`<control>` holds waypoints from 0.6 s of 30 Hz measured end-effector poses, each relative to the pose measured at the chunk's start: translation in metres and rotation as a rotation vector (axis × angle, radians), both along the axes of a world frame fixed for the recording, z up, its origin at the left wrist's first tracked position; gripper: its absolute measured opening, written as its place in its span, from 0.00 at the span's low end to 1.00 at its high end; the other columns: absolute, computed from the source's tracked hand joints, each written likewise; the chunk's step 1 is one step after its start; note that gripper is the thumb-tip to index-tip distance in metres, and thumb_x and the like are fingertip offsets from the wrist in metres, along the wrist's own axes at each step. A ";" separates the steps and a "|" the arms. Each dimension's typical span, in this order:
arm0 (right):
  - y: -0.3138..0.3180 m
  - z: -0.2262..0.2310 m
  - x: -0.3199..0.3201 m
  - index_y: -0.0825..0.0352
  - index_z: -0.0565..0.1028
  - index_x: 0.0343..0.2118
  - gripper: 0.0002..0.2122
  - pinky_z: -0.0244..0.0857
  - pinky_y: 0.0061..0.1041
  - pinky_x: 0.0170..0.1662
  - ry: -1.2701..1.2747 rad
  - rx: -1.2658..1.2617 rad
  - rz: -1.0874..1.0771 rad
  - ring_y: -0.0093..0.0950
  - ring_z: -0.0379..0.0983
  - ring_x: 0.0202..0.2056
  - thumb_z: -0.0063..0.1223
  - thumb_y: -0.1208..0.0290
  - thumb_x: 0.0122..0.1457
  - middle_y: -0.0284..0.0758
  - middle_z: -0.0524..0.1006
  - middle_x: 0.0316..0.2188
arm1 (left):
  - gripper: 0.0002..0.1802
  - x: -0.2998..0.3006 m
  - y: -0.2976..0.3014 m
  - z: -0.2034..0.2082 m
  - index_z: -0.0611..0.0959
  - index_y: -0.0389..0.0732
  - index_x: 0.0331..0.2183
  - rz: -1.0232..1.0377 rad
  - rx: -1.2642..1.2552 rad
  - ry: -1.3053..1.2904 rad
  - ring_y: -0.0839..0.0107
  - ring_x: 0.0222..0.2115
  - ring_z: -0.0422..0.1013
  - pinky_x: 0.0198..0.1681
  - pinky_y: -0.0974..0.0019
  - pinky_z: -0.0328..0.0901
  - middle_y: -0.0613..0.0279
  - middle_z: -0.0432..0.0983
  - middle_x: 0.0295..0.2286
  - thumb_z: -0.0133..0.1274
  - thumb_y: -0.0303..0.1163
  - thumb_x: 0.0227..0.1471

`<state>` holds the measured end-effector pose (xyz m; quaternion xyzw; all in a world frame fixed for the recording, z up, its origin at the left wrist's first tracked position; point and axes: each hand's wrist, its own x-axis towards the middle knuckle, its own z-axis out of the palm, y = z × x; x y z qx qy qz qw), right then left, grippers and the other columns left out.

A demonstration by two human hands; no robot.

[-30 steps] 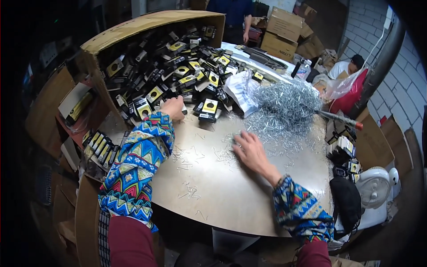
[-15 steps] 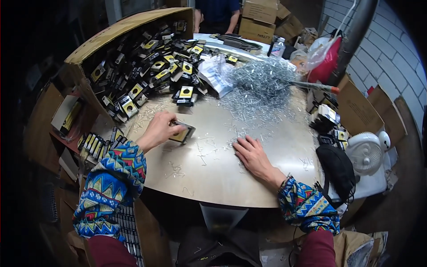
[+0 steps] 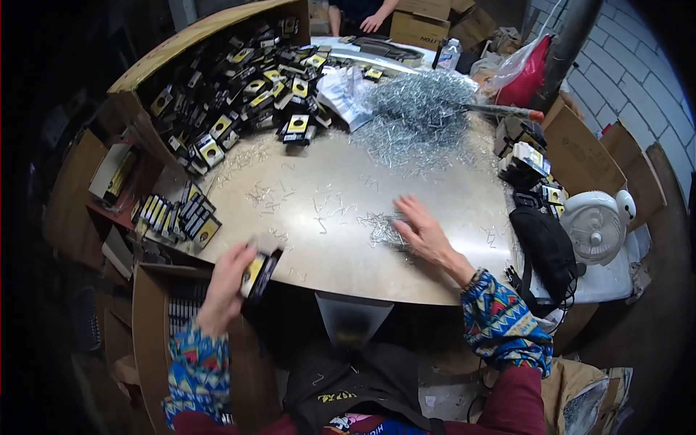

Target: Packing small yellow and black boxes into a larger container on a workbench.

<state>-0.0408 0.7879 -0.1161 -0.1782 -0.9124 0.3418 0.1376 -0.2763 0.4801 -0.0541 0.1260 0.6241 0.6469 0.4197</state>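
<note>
Closed round a small black-and-yellow box [image 3: 259,274], my left hand [image 3: 226,284] is at the near left edge of the table [image 3: 326,272]. The box is tilted and slightly blurred, so I cannot tell whether its end is open. My right hand [image 3: 424,233] rests on the tabletop with fingers stretched, its edge beside a small heap of bent silver wire pins [image 3: 383,230]. More loose pins [image 3: 328,199] lie scattered on the table between my hands. A large tangled mound of the same pins [image 3: 420,109] sits farther back.
A cardboard tray [image 3: 210,30] full of black-and-yellow boxes [image 3: 254,87] fills the far left. Boxes stand in rows [image 3: 163,217] at the left edge, above an open carton [image 3: 152,312]. On the right are a black pouch [image 3: 545,250] and a white fan [image 3: 596,228]. Another person's hand [image 3: 373,23] shows at the back.
My left hand has come nearer and left with the box, past the table's edge. My right hand has shifted slightly right, and a small pin heap now shows beside it.
</note>
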 end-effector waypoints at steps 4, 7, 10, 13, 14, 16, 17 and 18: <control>-0.021 0.000 -0.011 0.61 0.64 0.61 0.27 0.42 0.44 0.66 -0.074 0.310 -0.092 0.45 0.47 0.66 0.47 0.52 0.62 0.50 0.56 0.63 | 0.09 0.053 -0.074 -0.067 0.75 0.39 0.42 0.102 0.003 -0.273 0.74 0.36 0.74 0.38 0.71 0.72 0.64 0.76 0.36 0.48 0.29 0.60; -0.052 -0.001 -0.048 0.59 0.65 0.60 0.24 0.41 0.46 0.66 0.017 0.366 -0.010 0.45 0.49 0.65 0.44 0.54 0.64 0.49 0.58 0.62 | 0.12 0.086 -0.098 -0.130 0.72 0.48 0.47 -0.036 -0.190 -0.433 0.70 0.39 0.73 0.36 0.60 0.73 0.65 0.74 0.39 0.48 0.33 0.61; -0.093 -0.004 -0.064 0.60 0.68 0.57 0.19 0.45 0.46 0.64 -0.014 0.460 0.056 0.43 0.54 0.63 0.40 0.61 0.65 0.45 0.62 0.61 | 0.16 0.130 -0.087 -0.154 0.73 0.45 0.47 -0.207 -0.345 -0.297 0.78 0.35 0.70 0.30 0.73 0.66 0.68 0.73 0.36 0.54 0.31 0.56; -0.135 -0.011 -0.052 0.64 0.68 0.56 0.19 0.47 0.47 0.63 0.069 0.422 -0.096 0.44 0.55 0.63 0.43 0.63 0.65 0.48 0.62 0.60 | 0.15 0.160 -0.076 -0.157 0.73 0.43 0.44 -0.319 -0.288 -0.233 0.82 0.33 0.68 0.28 0.77 0.62 0.69 0.73 0.34 0.54 0.28 0.54; -0.148 -0.010 -0.046 0.64 0.68 0.56 0.19 0.47 0.47 0.63 0.062 0.416 -0.085 0.44 0.55 0.63 0.43 0.63 0.65 0.48 0.62 0.60 | 0.14 0.166 -0.074 -0.158 0.73 0.43 0.43 -0.317 -0.273 -0.249 0.82 0.33 0.68 0.28 0.78 0.61 0.69 0.73 0.33 0.53 0.27 0.54; -0.169 -0.007 -0.034 0.67 0.67 0.56 0.20 0.47 0.48 0.63 0.007 0.433 -0.154 0.47 0.54 0.62 0.43 0.63 0.65 0.51 0.61 0.60 | 0.11 0.176 -0.071 -0.160 0.72 0.42 0.41 -0.272 -0.223 -0.374 0.80 0.33 0.69 0.30 0.76 0.65 0.68 0.73 0.34 0.51 0.25 0.54; -0.178 -0.007 -0.027 0.68 0.67 0.56 0.20 0.48 0.48 0.63 0.010 0.432 -0.152 0.50 0.54 0.62 0.44 0.63 0.65 0.54 0.61 0.59 | 0.11 0.181 -0.069 -0.160 0.72 0.42 0.41 -0.194 -0.189 -0.465 0.81 0.32 0.69 0.31 0.75 0.65 0.69 0.72 0.32 0.51 0.26 0.54; -0.184 -0.005 -0.021 0.68 0.67 0.56 0.20 0.48 0.48 0.63 -0.001 0.428 -0.150 0.50 0.54 0.62 0.44 0.63 0.65 0.54 0.61 0.59 | 0.12 0.184 -0.066 -0.160 0.73 0.41 0.42 -0.116 -0.155 -0.556 0.81 0.31 0.69 0.31 0.75 0.65 0.69 0.72 0.31 0.51 0.26 0.54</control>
